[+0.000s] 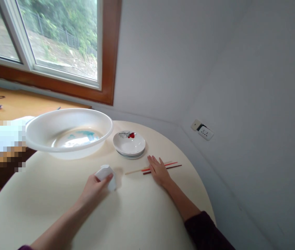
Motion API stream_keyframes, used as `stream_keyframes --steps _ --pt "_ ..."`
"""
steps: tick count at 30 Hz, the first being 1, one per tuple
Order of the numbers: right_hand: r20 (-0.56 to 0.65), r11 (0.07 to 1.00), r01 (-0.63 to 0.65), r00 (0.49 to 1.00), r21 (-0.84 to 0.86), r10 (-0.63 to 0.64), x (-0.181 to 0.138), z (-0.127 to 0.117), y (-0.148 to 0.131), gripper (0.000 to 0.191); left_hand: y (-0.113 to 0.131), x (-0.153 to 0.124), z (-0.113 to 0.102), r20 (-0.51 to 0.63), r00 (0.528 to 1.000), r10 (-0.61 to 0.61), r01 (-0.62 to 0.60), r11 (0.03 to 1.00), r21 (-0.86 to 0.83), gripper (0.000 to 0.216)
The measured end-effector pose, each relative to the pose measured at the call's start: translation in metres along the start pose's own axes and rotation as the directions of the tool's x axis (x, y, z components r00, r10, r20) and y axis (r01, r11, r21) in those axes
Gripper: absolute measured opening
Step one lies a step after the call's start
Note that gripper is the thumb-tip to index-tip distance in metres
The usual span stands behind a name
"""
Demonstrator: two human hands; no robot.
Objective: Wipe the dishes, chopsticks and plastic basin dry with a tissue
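My left hand (95,185) is closed on a folded white tissue (108,173), held just above the round table. My right hand (160,170) lies flat with its fingers stretched out over several chopsticks (134,171), pale, orange-red and dark brown. Their ends stick out on both sides of the hand, and the middle parts are hidden under it. Behind the hands stand stacked white plates (129,147), the top one with a red flower near its far rim.
A large translucent white basin (69,151) stands at the table's back left. The cream round table (137,215) curves close to the grey wall (254,139), which carries a socket (205,133). At left, a wooden desk (27,99) under the window holds small items.
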State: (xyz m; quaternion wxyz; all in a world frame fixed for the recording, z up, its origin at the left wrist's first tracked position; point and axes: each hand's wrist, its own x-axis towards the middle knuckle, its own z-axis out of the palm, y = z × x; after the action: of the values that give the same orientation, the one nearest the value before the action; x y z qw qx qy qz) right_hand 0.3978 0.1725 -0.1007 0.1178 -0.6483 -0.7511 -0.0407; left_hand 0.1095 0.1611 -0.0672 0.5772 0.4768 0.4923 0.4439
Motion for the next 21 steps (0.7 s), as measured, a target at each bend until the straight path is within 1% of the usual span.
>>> stream_keyframes --steps 1,3,5,6,8,10,12,13,15,19,21 --pt "-0.075 0.999 0.031 0.997 0.008 -0.030 -0.003 -0.001 -0.002 0.045 0.002 -0.001 0.002 0.017 0.999 -0.049 0.050 0.998 -0.045 0.040" --pt "-0.219 0.992 0.124 0.969 0.024 -0.116 -0.010 -0.003 -0.012 0.039 0.007 -0.003 0.006 0.009 0.994 -0.105 0.106 0.988 -0.109 0.040" --pt "-0.298 0.969 0.243 0.929 0.042 -0.220 -0.015 -0.006 -0.030 0.033 0.012 -0.006 0.009 -0.023 0.991 -0.134 0.129 0.980 -0.151 0.040" --pt "-0.302 0.950 0.309 0.911 0.052 -0.279 -0.017 -0.007 -0.042 0.031 0.014 -0.007 0.010 -0.035 0.989 -0.143 0.135 0.977 -0.166 0.040" --pt "-0.290 0.918 0.390 0.889 0.071 -0.355 -0.018 -0.008 -0.070 0.030 0.018 -0.010 0.011 -0.049 0.989 -0.143 0.131 0.973 -0.192 0.040" --pt "-0.247 0.877 0.470 0.865 0.096 -0.437 -0.016 -0.009 -0.097 0.034 0.022 -0.011 0.012 -0.062 0.989 -0.135 0.119 0.970 -0.214 0.039" --pt "-0.186 0.841 0.525 0.846 0.130 -0.499 -0.014 -0.008 -0.116 0.035 0.025 -0.011 0.012 -0.078 0.986 -0.146 0.126 0.967 -0.221 0.038" --pt "-0.159 0.832 0.535 0.843 0.148 -0.514 -0.013 -0.008 -0.121 0.034 0.025 -0.011 0.011 -0.081 0.985 -0.153 0.133 0.967 -0.217 0.038" --pt "-0.126 0.839 0.517 0.856 0.172 -0.502 -0.012 -0.007 -0.124 0.031 0.025 -0.009 0.010 -0.092 0.984 -0.155 0.134 0.971 -0.201 0.037" --pt "-0.141 0.890 0.428 0.902 0.156 -0.408 -0.016 -0.004 -0.108 0.029 0.018 -0.006 0.005 -0.115 0.985 -0.128 0.109 0.982 -0.157 0.035" --pt "-0.166 0.917 0.375 0.921 0.134 -0.352 -0.019 -0.001 -0.099 0.029 0.012 -0.004 0.002 -0.105 0.986 -0.131 0.117 0.984 -0.134 0.034"
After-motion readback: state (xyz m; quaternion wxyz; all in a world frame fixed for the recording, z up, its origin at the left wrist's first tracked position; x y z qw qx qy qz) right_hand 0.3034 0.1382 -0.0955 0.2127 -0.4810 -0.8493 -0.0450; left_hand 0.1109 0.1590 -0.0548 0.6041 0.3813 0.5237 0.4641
